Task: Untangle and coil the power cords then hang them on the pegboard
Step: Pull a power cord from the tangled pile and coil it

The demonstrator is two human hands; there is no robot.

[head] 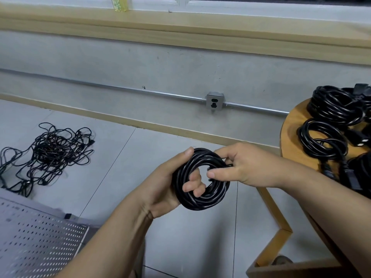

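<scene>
One coil (200, 201) in left hand (168, 181), right hand (245, 167); one tangled heap (54, 151)

The pegboard (36, 237) runs out past the left and bottom edges, and blur streaks its holes. The tangled cords (54, 153) on the floor (140, 157) are cut by the left edge (how many lie in the heap cannot be told). The right hand (245, 167) covers the right side of the coil (200, 199), so where the cord's end lies cannot be told. The round surface (293, 133) and its coiled cords (333, 107) run off the right edge.
</scene>
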